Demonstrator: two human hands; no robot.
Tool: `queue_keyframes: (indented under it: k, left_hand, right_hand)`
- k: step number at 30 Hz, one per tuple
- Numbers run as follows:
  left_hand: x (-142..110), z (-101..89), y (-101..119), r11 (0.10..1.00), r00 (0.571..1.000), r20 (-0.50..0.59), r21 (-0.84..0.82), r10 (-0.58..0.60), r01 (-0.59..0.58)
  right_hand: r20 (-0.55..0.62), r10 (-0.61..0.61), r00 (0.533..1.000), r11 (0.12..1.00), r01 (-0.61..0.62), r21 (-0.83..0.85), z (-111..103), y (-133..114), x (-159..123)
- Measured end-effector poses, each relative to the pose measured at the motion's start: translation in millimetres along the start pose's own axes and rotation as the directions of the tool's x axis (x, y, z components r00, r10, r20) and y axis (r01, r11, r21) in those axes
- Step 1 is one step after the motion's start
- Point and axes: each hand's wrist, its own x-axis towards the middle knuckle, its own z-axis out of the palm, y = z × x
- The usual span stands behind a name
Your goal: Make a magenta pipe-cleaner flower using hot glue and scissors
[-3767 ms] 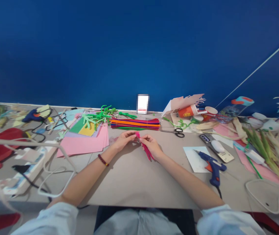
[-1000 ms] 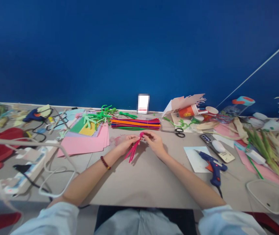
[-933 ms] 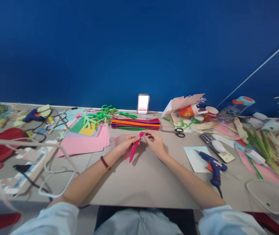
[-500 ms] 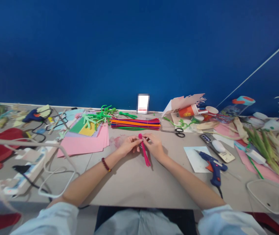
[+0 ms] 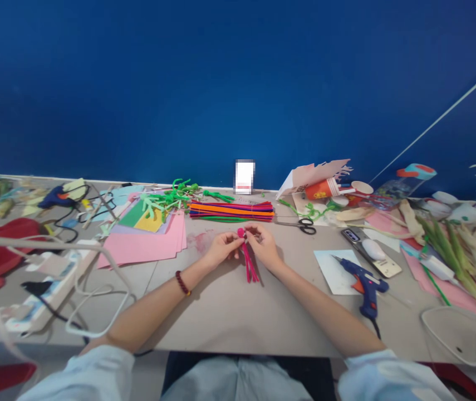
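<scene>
Between my two hands is a small bunch of magenta pipe cleaners [image 5: 250, 268], gathered into a knobbly head at the top, with loose strands hanging down towards me. My left hand [image 5: 221, 248] pinches the bunch near its head from the left, thumb and fingers closed. From the right, my right hand [image 5: 264, 245] pinches it at the same height. The fingertips hide part of where the strands join. Just behind the hands lies a bundle of pipe cleaners [image 5: 231, 210] in orange, red, purple and green.
Scissors [image 5: 305, 225] lie right of the bundle. A blue glue gun [image 5: 363, 283] rests partly on a pale sheet, near a phone [image 5: 382, 262]. Pink paper [image 5: 141, 246] and green pipe-cleaner shapes [image 5: 171, 197] are at left. A white power strip [image 5: 49, 289] with cables stands nearer left.
The magenta strands pointed down-left a second ago; they have swung to hang down and slightly right. Both hands stay close together, shifting their fingers around the head of the bunch.
</scene>
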Motion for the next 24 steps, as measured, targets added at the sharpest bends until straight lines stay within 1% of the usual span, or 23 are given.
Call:
queue_keyframes:
  k: [3,9,11,13,16,19,24]
  left_hand:
    - [-0.6,0.5,1.7,1.000,1.000,0.000,0.018,-0.010,0.010]
    - [-1.4,2.1,2.6,0.999,1.000,-0.010,0.029,0.024,-0.024]
    - [-1.2,2.1,1.8,0.999,0.999,-0.017,0.028,0.040,-0.039]
    - [-0.2,1.5,-0.1,0.999,0.999,-0.019,0.029,0.044,-0.043]
    - [1.8,-0.1,-4.2,0.999,1.000,-0.016,0.049,0.020,-0.019]
    - [2.9,-1.1,-6.5,0.997,1.000,0.014,0.082,0.006,-0.007]
    - [0.8,-0.1,-3.3,0.998,0.999,0.028,0.059,0.019,-0.021]
  right_hand:
    - [0.040,0.068,0.997,0.991,-0.072,0.117,-1.8,1.3,4.0]
    - [0.110,0.174,0.979,0.958,-0.194,0.211,-0.2,3.5,6.6]
    - [0.133,0.231,0.964,0.928,-0.260,0.269,0.2,4.2,6.6]
    - [0.157,0.305,0.939,0.881,-0.341,0.328,-0.3,3.9,6.6]
    - [0.189,0.376,0.907,0.816,-0.421,0.397,-2.0,2.1,6.7]
    - [0.215,0.384,0.898,0.784,-0.440,0.439,-3.3,0.5,6.9]
    - [0.228,0.357,0.906,0.794,-0.423,0.437,-5.7,-0.6,8.9]
